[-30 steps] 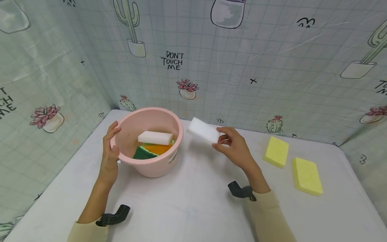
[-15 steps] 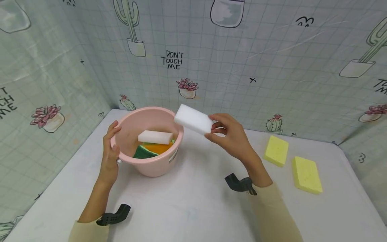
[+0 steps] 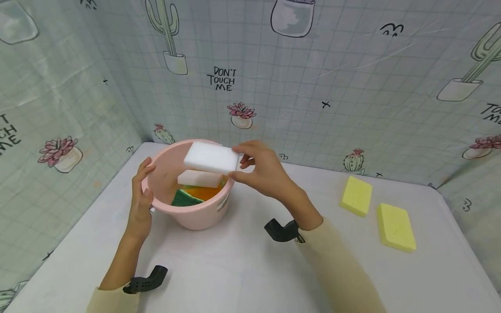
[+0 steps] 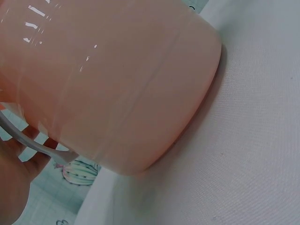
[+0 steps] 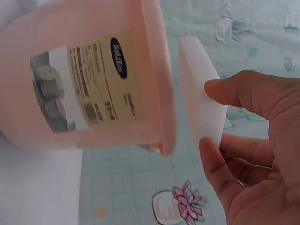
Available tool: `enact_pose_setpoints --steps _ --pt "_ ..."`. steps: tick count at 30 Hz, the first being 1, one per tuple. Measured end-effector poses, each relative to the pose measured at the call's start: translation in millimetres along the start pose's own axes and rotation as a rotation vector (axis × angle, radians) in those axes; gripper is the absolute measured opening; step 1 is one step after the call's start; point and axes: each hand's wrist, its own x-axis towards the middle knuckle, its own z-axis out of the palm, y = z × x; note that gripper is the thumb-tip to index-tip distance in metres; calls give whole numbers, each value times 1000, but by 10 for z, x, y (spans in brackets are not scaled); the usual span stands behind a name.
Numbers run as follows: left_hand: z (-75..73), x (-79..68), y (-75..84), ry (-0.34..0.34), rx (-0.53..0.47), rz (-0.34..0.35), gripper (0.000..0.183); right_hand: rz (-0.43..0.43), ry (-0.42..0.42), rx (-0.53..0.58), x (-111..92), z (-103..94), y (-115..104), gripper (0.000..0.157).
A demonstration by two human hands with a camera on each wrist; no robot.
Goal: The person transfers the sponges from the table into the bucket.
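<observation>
A pink bucket (image 3: 195, 208) stands on the white table, and my left hand (image 3: 140, 204) grips its rim on the left. In the left wrist view the bucket's grey handle (image 4: 33, 144) crosses in front of the left fingers. Between thumb and fingertips, my right hand (image 3: 266, 171) pinches a white sponge (image 3: 211, 157) by its right end. That sponge is tilted over the bucket's opening, above the rim. Inside lie another white sponge (image 3: 198, 178), a green sponge (image 3: 185, 198) and something orange (image 3: 205, 192), partly covered.
Two yellow sponges (image 3: 356, 195) lie apart on the right side of the table (image 3: 242, 269). A printed cloth (image 3: 297, 78) with cactus drawings hangs behind and along both sides. The bucket's side bears a paper label (image 5: 89, 84).
My right hand has raised the white sponge and carried it left, from beside the bucket to over its opening. The left hand has stayed on the rim.
</observation>
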Motion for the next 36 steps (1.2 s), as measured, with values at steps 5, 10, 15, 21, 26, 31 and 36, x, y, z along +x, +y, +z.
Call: enact_pose_setpoints --steps 5,10,15,21,26,31,36 --pt "4 -4 -23 -18 -40 12 53 9 -43 -28 93 133 -47 53" --pt "14 -10 -22 -19 -39 13 53 50 -74 -50 166 214 -90 53" --pt "14 -11 -13 -18 -27 22 52 69 -104 -120 230 276 -113 53" --pt "16 -3 -10 -9 -19 12 52 80 -140 -216 289 351 -125 51" --pt "4 8 -20 -10 -19 11 53 77 -165 -265 312 397 -158 50" --pt "1 8 -29 -9 4 9 54 92 -171 -302 337 438 -162 48" --pt "2 -4 -26 -1 16 7 54 135 -208 -355 373 487 -190 49"
